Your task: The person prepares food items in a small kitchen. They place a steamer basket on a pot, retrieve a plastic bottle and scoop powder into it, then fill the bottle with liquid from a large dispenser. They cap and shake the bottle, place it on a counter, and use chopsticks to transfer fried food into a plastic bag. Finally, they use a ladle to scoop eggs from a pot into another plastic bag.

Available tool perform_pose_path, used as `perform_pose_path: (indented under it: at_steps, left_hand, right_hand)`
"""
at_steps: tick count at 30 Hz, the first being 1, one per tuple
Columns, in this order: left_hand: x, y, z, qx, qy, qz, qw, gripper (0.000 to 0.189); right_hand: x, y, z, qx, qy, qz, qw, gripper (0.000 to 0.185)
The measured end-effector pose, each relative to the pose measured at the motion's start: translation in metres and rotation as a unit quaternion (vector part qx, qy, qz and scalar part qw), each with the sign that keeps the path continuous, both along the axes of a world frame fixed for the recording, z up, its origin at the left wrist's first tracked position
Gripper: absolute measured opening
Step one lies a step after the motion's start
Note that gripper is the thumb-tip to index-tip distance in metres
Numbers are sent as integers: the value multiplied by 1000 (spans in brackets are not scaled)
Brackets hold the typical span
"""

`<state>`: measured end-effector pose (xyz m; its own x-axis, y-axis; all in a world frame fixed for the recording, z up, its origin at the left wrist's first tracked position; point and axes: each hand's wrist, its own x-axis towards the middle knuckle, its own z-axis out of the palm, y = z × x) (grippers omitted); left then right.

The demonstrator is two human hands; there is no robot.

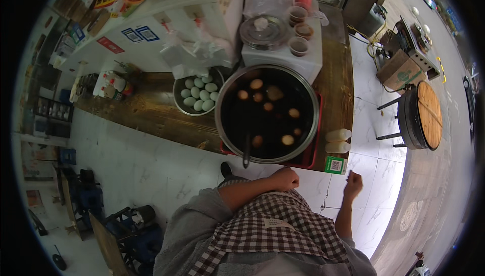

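Observation:
My left hand [285, 179] is curled into a fist in front of the checked apron [265, 234], just below the counter edge. My right hand [353, 185] hangs to the right, past the counter corner, its fingers curled and nothing visible in it. Before me stands a large round metal pot [219, 114] of dark liquid [242, 118]. Several brown eggs [294, 113] show at the surface. A utensil handle [246, 154] leans over the near rim. Under the pot is a red tray [315, 154]. To its left, a metal bowl [176, 101] holds several pale green eggs [204, 95].
Two pale bottles [338, 147] and a green card with a printed code [335, 165] lie at the right end of the wooden counter [151, 113]. Behind the pot are stacked lids [263, 33] and plastic cups [298, 46]. A wood-lidded drum [428, 115] stands right; stools [144, 242] lower left.

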<state>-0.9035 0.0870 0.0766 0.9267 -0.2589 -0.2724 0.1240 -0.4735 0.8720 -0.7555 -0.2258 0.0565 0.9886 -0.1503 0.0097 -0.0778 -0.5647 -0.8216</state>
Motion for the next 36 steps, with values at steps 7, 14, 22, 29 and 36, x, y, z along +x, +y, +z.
perform_pose_path:
  at_steps: [7,14,22,29,36]
  left_hand:
    - [-127,154,-17,-14,-12,119,993,27]
    - [-279,279,-21,-30,53,282,958,35]
    - [-423,309,-53,-88,64,596,796,37]
    - [-464,269,-63,-159,123,738,645,33]
    - [-372,309,-39,-118,78,684,715,31]
  right_hand:
    - [-25,201,188,-21,-235,105,966,8]
    - [-33,514,215,-205,-402,573,684,21]
    - [44,629,162,-453,-555,514,472,16]
    - [57,625,164,-444,-486,560,503,9]
    - [40,602,178,-156,-281,599,733,14]
